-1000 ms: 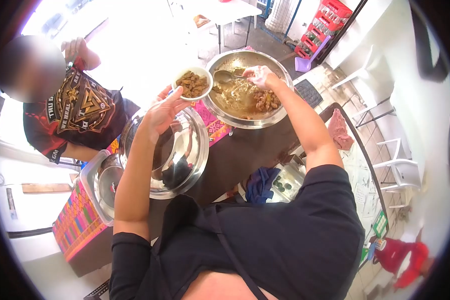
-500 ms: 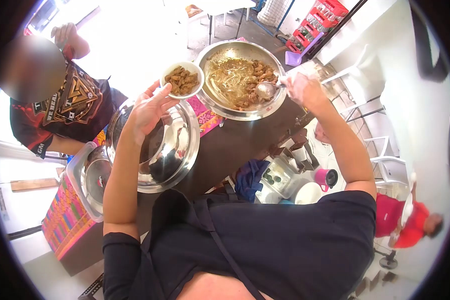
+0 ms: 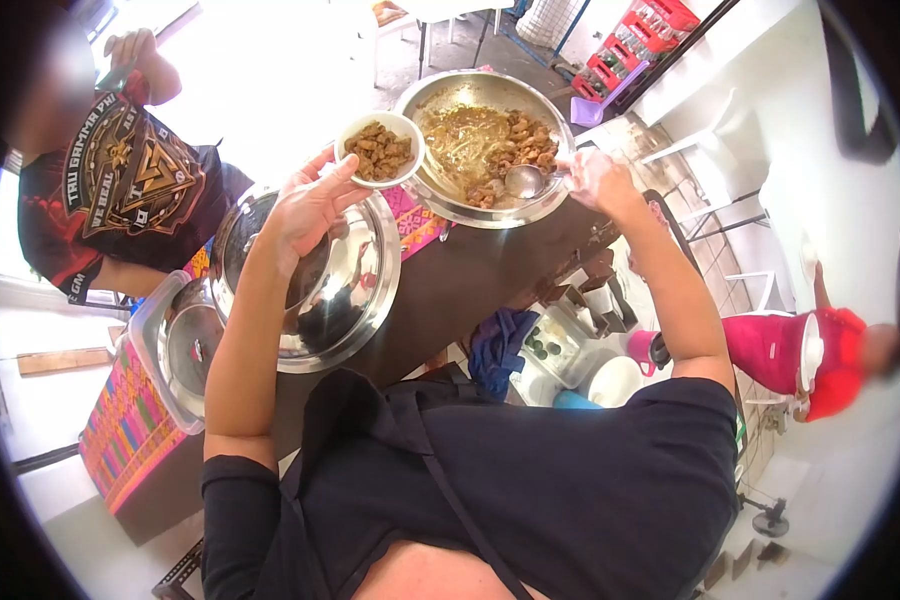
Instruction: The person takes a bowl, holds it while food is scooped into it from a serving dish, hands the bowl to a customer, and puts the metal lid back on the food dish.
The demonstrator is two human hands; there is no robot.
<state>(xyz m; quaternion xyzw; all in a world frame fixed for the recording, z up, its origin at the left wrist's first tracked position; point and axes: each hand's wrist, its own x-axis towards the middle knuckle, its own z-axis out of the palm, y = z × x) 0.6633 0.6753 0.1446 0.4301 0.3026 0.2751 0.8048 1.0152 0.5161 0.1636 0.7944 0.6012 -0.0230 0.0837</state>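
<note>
My left hand (image 3: 313, 205) grips a small white bowl (image 3: 417, 150) by its near side, thumb at the rim. Chunks of brown cooked meat (image 3: 378, 152) fill it. The bowl is held at the left edge of a wide metal basin (image 3: 440, 208). In that basin lie more meat pieces (image 3: 520, 140), mostly on the right, with oily yellowish sauce (image 3: 460, 135) on the left. My right hand (image 3: 598, 182) is closed round the handle of a metal serving spoon (image 3: 524, 181), whose head rests among the meat at the basin's right side.
A large shiny metal lid (image 3: 365, 290) lies left of the basin on the dark table (image 3: 450, 290). Beyond it are a plastic tub (image 3: 150, 330) and a person in a printed shirt (image 3: 140, 190). Another person in red (image 3: 770, 345) stands at right, near white chairs (image 3: 720, 140).
The bowl in my left hand has shifted slightly right and up, nearer the basin. The spoon has moved little. The person in red has come closer along the right side.
</note>
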